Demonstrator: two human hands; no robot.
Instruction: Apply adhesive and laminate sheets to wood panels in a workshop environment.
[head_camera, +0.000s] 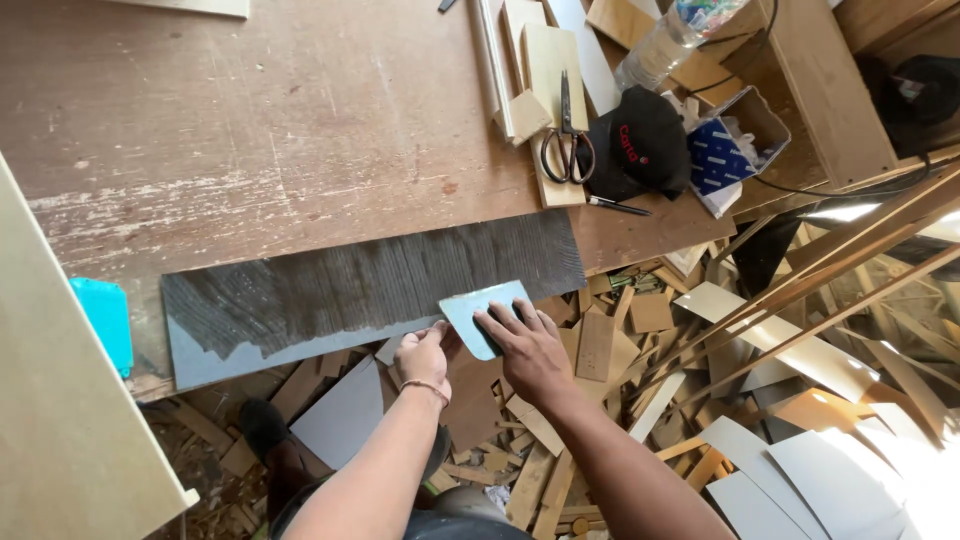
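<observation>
A long grey laminate strip lies along the near edge of the brown wooden workbench, most of it covered in dark combed glue. My right hand presses a light blue plastic spreader flat against the strip's near right edge. Beside it, my left hand pinches the spreader's left corner and the strip's edge. A band sits on my left wrist.
Scissors, a black cap, a small cardboard box and wood offcuts sit at the bench's far right. A turquoise object and a pale board are on the left. Scrap wood and laminate pieces litter the floor.
</observation>
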